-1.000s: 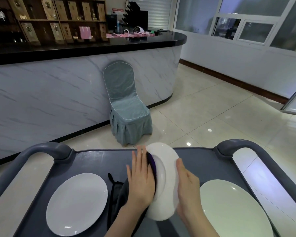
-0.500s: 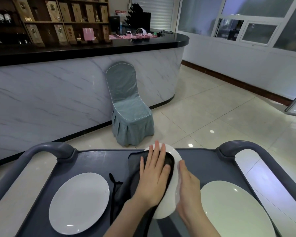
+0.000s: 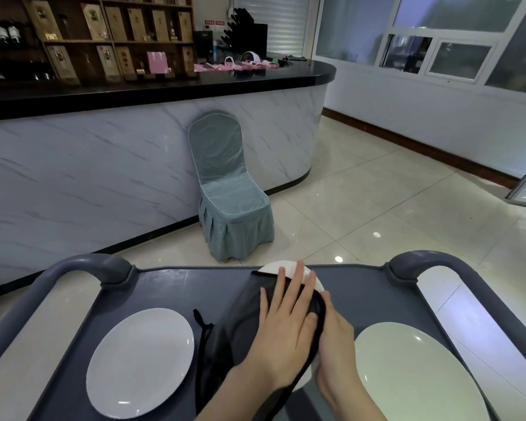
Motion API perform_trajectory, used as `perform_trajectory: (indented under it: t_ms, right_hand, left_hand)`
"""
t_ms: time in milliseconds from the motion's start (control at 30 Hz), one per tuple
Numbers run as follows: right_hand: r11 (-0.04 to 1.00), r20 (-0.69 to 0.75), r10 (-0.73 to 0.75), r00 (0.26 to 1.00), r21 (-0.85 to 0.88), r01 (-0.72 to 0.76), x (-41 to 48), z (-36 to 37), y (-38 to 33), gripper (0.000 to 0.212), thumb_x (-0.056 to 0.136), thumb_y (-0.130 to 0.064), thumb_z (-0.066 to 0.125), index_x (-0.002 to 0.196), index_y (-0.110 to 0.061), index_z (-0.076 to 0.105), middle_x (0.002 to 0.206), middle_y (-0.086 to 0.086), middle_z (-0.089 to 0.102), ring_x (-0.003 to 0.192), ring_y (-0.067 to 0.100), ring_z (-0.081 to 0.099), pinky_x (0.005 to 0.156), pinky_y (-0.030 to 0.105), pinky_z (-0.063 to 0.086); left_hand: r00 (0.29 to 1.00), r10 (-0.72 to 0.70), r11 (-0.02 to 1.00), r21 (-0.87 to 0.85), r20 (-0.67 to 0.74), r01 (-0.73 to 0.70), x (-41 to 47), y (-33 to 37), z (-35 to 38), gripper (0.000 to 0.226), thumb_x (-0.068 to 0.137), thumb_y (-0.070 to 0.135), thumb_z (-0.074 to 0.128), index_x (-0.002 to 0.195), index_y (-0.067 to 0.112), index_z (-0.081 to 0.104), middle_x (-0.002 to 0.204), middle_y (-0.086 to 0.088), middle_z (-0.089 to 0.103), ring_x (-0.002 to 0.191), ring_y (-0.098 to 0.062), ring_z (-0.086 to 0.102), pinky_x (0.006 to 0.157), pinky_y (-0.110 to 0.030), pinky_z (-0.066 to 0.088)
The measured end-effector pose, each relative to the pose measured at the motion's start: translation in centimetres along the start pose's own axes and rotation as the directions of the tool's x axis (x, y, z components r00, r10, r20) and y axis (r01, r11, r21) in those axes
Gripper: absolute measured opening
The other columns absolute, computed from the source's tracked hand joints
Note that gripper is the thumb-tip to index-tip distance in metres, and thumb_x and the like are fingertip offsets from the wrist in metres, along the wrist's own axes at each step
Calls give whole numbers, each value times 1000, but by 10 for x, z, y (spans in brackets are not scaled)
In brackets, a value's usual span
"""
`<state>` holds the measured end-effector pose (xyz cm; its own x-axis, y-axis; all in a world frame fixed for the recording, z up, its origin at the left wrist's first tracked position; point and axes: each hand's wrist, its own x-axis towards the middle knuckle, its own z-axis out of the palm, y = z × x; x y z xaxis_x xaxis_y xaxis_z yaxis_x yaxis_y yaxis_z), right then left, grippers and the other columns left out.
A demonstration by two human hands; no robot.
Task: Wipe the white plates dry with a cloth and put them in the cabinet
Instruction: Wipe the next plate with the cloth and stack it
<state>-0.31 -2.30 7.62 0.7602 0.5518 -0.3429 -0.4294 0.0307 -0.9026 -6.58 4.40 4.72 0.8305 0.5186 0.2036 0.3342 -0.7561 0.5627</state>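
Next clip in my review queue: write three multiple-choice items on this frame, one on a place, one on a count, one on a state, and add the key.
1. Where does the covered chair stand?
A beside the shelves
B in front of the marble counter
C under the window

2. How many white plates show?
A two
B three
C five

3. How does the left hand lie?
A flat on the dark cloth
B fisted
C hanging idle

Key: B, it stands at the counter's front; B, left plate, right plate and the middle plate under the cloth; A, straight fingers press the cloth.
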Motion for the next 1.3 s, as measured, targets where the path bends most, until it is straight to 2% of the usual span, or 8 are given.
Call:
perform_trajectory:
  t_ms: [133,367,500,733,933,1100,1267,1300]
  right_hand:
    - [999,8,-25,1000,-41,25,-4,1,3,28,100,-32,54,94,-19,78,97,1,78,93,10,73,81,28,51]
    - [998,-8,40,999,-55,-40,-2,-11,-8,50,97,-36,58,79,11,62,70,8,56,66,19,50,64,28,42]
    - [999,-48,39,998,-2,-39,7,-14,-23,38,96,-40,59,77,-8,66,61,2,59,50,13,55,44,17,45]
    - [976,-159,99,982,210,-65,18,-10,-18,34,91,-49,61,94,-17,70,72,-7,75,60,12,72,54,27,52]
    - [991,-75,54,996,123,-44,16,-4,-1,41,98,-45,51,97,-12,76,97,4,78,86,17,75,76,36,52]
    - [995,-33,-10,999,-101,6,8,2,4,43,99,-48,47,89,-23,80,90,-2,78,87,10,74,82,34,52]
    - [956,-29,-161,987,-255,149,-4,3,9,46,90,-52,56,63,-21,74,59,1,67,58,21,60,74,38,55]
    - [941,-14,-178,984,-295,166,-5,2,9,52,88,-54,56,50,-18,60,49,-3,52,50,20,44,51,24,41]
  left_hand:
    - [999,35,999,-16,40,-34,23,-18,-12,52,106,29,20,153,41,2,157,29,-13,143,3,-24,118,-39,-16]
    - [965,-256,872,-445,-56,205,28,-63,-13,44,107,20,24,147,37,18,158,18,17,149,-4,7,122,-29,8]
    - [891,-424,736,-636,-164,234,-4,-56,11,54,105,10,32,141,45,12,160,18,12,147,1,6,122,-28,7]
    - [898,-347,909,-333,-271,251,-35,-3,37,63,87,43,11,148,31,-2,157,17,-14,144,3,-19,120,-32,-11]
    - [950,-116,993,-20,-290,115,-18,17,26,61,93,30,24,153,18,15,162,5,10,150,-15,5,116,-40,8]
    - [972,-89,995,24,-218,97,18,12,17,58,102,27,20,149,33,-13,158,15,-23,144,-6,-28,120,-37,-10]
    - [979,-202,948,-258,-36,186,51,-2,-8,50,107,24,20,154,32,3,161,15,-11,146,-7,-21,119,-45,-9]
    - [970,-244,919,-321,-13,227,56,-7,-12,49,108,24,20,155,30,7,162,14,-6,147,-8,-16,121,-47,-6]
